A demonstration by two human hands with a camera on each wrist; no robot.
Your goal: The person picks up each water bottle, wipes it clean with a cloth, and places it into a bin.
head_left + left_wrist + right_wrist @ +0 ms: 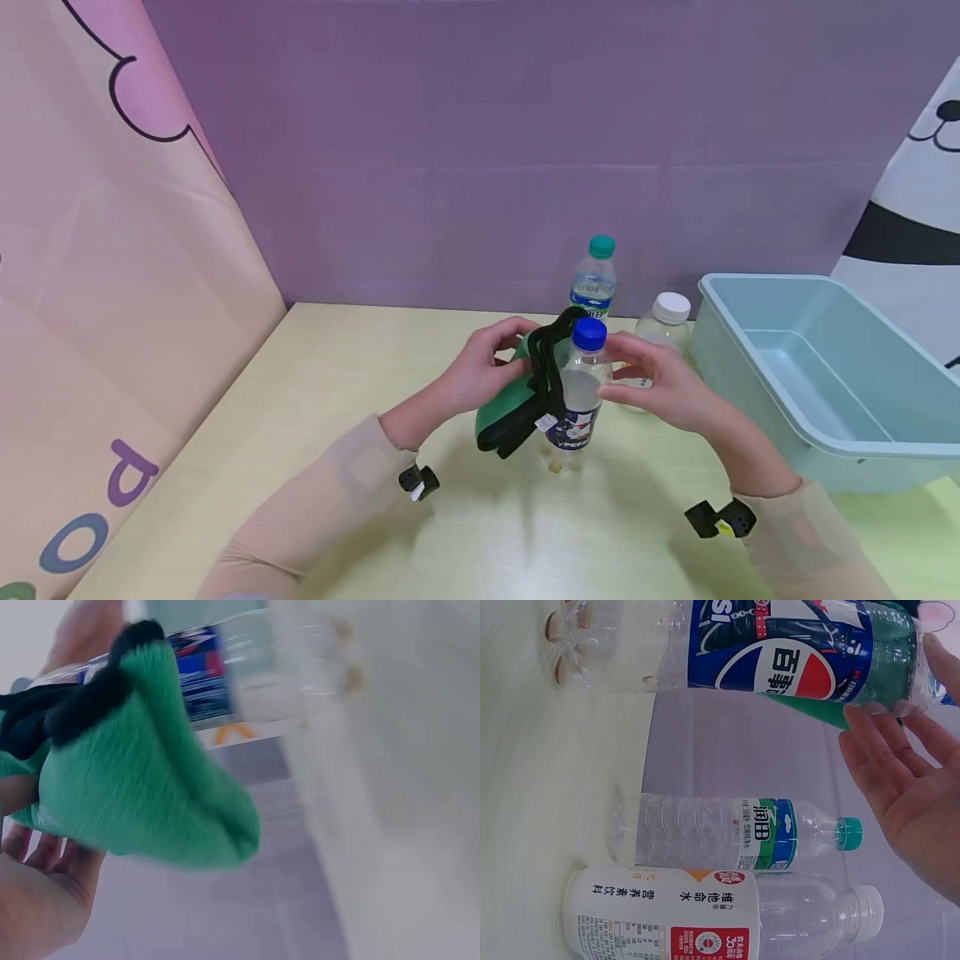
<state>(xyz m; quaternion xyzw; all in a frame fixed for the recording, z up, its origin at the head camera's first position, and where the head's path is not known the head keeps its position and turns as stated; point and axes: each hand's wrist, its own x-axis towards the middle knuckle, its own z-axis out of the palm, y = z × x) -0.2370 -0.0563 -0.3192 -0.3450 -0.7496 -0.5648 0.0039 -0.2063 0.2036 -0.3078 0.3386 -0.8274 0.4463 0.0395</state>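
Observation:
A folded green plush cloth (142,765) with black edging is pinched between the thumb and fingers of my left hand (480,371). In the head view it sits right beside a clear plastic Pepsi bottle (576,425) with a blue cap, its black trim overlapping the bottle's side. My right hand (667,385) holds that bottle near its shoulder, thumb on one side and fingertips on the other. The bottle stands upright on the table, and the right wrist view shows its blue label (780,660). Part of the cloth is hidden behind the bottle there.
Behind the Pepsi bottle stands a green-capped water bottle (592,287). A white-capped bottle (670,321) with a white label is just behind my right hand. To the right sits a light blue plastic bin (772,408). Printed curtains close in the pale table (352,367).

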